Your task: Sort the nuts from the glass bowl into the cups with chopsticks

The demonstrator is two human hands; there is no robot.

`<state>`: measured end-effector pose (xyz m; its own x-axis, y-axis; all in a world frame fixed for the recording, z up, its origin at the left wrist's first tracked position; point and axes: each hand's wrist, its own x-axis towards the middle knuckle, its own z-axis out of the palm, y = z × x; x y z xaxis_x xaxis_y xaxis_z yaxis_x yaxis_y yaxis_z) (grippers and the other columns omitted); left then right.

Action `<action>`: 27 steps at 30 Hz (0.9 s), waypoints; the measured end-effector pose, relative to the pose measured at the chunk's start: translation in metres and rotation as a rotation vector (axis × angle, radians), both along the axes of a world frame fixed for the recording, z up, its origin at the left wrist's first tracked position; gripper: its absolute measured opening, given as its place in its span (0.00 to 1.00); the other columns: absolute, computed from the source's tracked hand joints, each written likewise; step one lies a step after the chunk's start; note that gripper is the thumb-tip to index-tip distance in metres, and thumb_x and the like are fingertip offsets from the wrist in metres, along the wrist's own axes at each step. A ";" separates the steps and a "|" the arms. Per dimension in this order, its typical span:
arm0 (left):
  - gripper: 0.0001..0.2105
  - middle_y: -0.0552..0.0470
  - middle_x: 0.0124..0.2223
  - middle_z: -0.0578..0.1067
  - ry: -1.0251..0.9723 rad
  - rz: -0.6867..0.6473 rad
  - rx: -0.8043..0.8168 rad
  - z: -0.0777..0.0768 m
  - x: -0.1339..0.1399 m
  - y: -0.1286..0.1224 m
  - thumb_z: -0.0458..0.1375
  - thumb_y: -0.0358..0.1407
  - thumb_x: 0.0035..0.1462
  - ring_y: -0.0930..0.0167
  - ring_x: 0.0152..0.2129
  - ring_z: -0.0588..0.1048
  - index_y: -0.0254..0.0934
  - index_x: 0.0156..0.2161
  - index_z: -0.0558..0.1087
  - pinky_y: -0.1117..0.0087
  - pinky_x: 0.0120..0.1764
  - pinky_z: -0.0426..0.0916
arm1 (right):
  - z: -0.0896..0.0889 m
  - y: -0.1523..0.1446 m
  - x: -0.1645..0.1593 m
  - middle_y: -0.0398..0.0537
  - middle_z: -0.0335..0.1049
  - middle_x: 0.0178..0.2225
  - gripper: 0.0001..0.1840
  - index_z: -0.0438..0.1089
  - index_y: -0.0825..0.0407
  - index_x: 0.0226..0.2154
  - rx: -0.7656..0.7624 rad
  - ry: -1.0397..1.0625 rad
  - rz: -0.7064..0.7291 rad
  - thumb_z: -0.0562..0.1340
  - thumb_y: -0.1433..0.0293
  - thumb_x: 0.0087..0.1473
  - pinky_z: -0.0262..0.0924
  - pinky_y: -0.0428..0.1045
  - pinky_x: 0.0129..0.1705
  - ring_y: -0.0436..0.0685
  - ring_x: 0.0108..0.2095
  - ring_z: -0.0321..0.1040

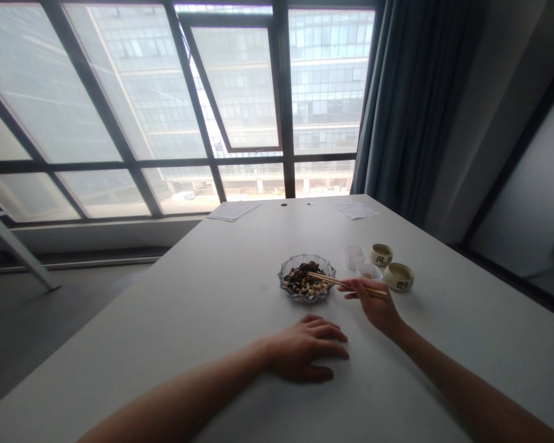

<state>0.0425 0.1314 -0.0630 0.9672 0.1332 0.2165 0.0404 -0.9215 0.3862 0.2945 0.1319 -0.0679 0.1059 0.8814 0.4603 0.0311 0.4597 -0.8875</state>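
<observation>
My right hand point(375, 303) is closed around a pair of wooden chopsticks point(325, 279), whose tips reach into a clear scalloped glass bowl point(285, 291). Mixed dark and pale pieces point(303, 277), perhaps nuts or seeds, fill the bowl. Whether the tips grip a piece is too small to tell. Palm down on the white table point(203, 320), my left hand point(308, 348) lies with fingers spread, in front of the bowl and holding nothing. Just beyond my right hand stands a small translucent cup point(369, 271), partly hidden by the fingers, with something small inside.
Another translucent cup point(354, 256) stands behind it. Two cream ceramic cups with dark characters, a farther cup point(381, 255) and a nearer cup point(398, 277), are at the right. Papers point(234, 211) and more sheets point(357, 210) lie at the far table end, before the windows.
</observation>
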 end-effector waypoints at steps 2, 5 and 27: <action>0.22 0.46 0.66 0.71 0.001 0.002 -0.002 0.000 0.000 0.000 0.60 0.47 0.68 0.56 0.63 0.69 0.47 0.64 0.70 0.55 0.68 0.54 | 0.001 0.001 0.001 0.56 0.85 0.37 0.23 0.83 0.53 0.38 0.003 0.016 -0.026 0.67 0.49 0.63 0.83 0.55 0.36 0.65 0.37 0.85; 0.23 0.46 0.66 0.71 -0.003 0.005 -0.005 0.000 0.001 -0.001 0.61 0.47 0.68 0.57 0.63 0.69 0.47 0.64 0.70 0.55 0.68 0.54 | 0.002 0.001 0.001 0.56 0.85 0.36 0.23 0.83 0.53 0.37 0.006 0.012 -0.026 0.67 0.50 0.63 0.83 0.55 0.35 0.65 0.36 0.85; 0.22 0.46 0.66 0.71 -0.002 0.006 0.001 -0.001 0.000 0.000 0.61 0.47 0.68 0.56 0.63 0.70 0.48 0.64 0.70 0.54 0.68 0.54 | 0.002 0.001 0.001 0.53 0.82 0.41 0.18 0.84 0.50 0.44 0.084 -0.177 0.129 0.66 0.54 0.66 0.82 0.54 0.37 0.61 0.39 0.82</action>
